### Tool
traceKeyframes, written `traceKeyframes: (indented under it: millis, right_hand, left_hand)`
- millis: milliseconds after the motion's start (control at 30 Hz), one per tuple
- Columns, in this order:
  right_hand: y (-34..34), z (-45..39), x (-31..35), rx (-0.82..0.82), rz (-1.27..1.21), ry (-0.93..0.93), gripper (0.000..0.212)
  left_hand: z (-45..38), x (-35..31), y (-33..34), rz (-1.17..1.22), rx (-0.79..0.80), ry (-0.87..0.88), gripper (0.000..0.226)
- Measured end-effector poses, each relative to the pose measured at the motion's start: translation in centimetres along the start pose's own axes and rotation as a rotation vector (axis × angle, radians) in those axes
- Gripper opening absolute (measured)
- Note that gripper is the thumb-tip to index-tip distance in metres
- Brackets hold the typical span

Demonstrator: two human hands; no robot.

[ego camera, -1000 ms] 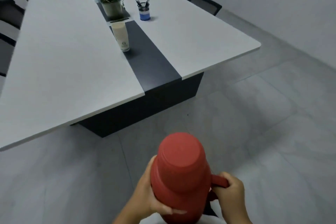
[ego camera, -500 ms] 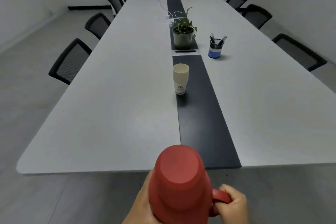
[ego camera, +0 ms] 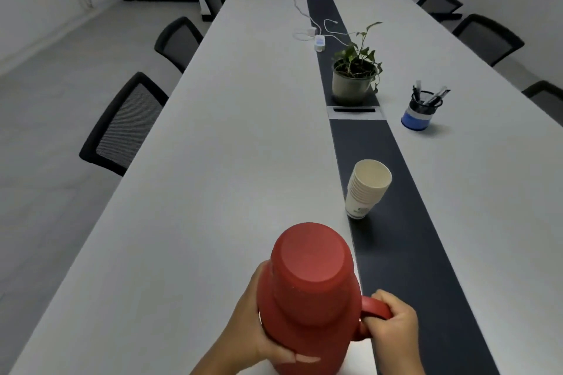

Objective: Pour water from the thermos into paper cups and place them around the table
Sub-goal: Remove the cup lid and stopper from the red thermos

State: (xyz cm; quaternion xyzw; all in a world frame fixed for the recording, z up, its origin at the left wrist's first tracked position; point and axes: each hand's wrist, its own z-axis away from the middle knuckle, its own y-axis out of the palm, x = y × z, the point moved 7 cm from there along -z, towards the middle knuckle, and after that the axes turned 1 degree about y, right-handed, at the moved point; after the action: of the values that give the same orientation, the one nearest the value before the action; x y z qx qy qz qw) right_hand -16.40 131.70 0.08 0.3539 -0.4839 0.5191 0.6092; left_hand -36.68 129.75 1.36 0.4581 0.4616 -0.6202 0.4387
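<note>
The red thermos (ego camera: 310, 298) sits low centre, over the near counter (ego camera: 213, 176) end. The left hand (ego camera: 259, 341) grasps its body; the right hand (ego camera: 393, 332) has its grip clenched around the handle. Just above and right, the cups (ego camera: 365, 189) stand stacked on the dark strip. Farther up are a plant (ego camera: 355, 76), a pen pot (ego camera: 420, 109) at right and chairs (ego camera: 125, 125) along both edges.

Office meeting room, long conference table (ego camera: 243, 131) (mesh chairs (ego camera: 122, 128) alongside), pen holder (ego camera: 417, 114)
</note>
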Motion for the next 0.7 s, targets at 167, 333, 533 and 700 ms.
traceKeyframes:
  millis: [167, 333, 533, 700]
  right_hand:
    - [5.2, -6.4, 1.7, 0.001, 0.015, 0.018, 0.049]
    - [11.2, -13.8, 4.0, 0.059, 0.049, -0.038, 0.054]
    - [16.3, -21.2, 5.4, 0.092, -0.006, -0.063, 0.049]
    - [18.7, -25.7, 6.1, 0.088, 0.044, -0.084, 0.045]
  left_hand:
    - [-6.5, 0.6, -5.0, -0.006, -0.003, 0.004, 0.106]
    - [-13.5, 0.9, -10.4, -0.052, -0.1, 0.036, 0.109]
    - [-21.3, 0.3, -14.9, -0.15, -0.114, 0.098, 0.111]
    - [-25.7, 0.9, -17.0, -0.158, -0.128, 0.106, 0.108]
